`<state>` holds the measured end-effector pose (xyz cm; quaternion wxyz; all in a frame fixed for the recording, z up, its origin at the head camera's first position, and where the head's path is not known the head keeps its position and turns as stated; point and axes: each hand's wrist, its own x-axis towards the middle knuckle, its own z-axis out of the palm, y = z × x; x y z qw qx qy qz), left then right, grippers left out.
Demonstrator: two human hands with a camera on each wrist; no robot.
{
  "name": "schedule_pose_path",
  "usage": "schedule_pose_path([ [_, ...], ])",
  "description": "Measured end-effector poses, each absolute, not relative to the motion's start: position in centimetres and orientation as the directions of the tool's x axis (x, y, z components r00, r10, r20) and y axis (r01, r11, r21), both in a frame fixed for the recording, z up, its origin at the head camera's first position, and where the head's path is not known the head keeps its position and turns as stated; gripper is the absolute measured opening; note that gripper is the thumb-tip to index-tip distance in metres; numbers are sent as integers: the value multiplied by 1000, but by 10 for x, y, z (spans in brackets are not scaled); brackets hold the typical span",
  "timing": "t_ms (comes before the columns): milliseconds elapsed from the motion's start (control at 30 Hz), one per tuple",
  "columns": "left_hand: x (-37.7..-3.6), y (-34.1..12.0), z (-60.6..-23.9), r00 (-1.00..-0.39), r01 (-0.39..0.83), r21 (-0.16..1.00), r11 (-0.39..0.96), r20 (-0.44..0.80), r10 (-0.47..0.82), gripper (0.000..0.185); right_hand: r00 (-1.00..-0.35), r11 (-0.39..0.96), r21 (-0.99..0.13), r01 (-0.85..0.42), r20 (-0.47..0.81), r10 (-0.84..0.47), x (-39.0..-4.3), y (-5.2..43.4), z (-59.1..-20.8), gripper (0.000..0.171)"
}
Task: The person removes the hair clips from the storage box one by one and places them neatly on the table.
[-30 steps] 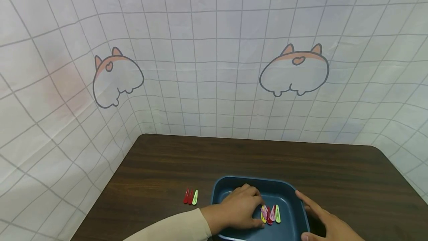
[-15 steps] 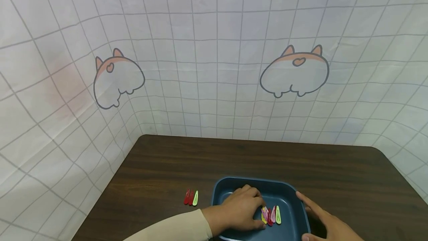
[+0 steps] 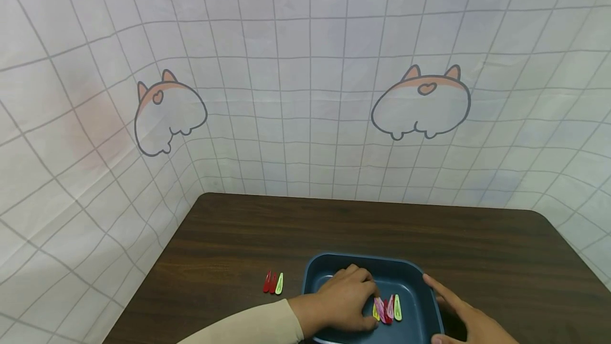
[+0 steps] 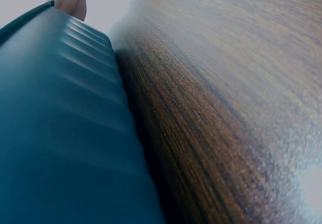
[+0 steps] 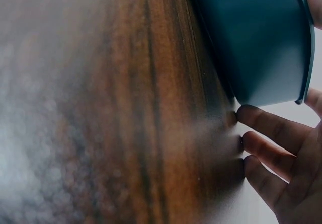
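Observation:
A dark teal tray (image 3: 410,275) sits near the table's front edge; its outer wall fills the left wrist view (image 4: 60,133). Several hair clips (image 3: 387,308), pink, red and yellow, lie side by side inside it. My left hand (image 3: 343,299) lies in the tray, its fingers and thumb curled onto the leftmost clips, pinching at a pink one. My right hand (image 3: 460,315) lies flat against the tray's right side. In the right wrist view its straight fingers (image 5: 266,128) touch the table beside the tray's corner (image 5: 256,43).
Three more clips (image 3: 272,282), two red and one pale green, lie in a row on the dark wooden table (image 3: 238,238) left of the tray. A white checked cloth with cartoon animals (image 3: 305,95) walls in the back and both sides.
The left hand's fingertips have shifted slightly at the clips, and the pink clip under them has settled a little lower. The right hand and tray have stayed put.

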<state>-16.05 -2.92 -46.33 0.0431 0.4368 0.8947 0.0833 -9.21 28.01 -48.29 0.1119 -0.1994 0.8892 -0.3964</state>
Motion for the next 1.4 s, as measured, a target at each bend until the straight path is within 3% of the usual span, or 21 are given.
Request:
schedule_pose_path([
  [967, -158, -35, -456, -668, 720, 244, 650, -14, 744, 39, -897, 590, -768, -248, -48, -439, -90, 279, -486, 93],
  [1400, -159, -45, -444, -657, 731, 274, 625, 37, 753, 39, -892, 592, -753, -288, -15, -453, -90, 279, -485, 95],
])
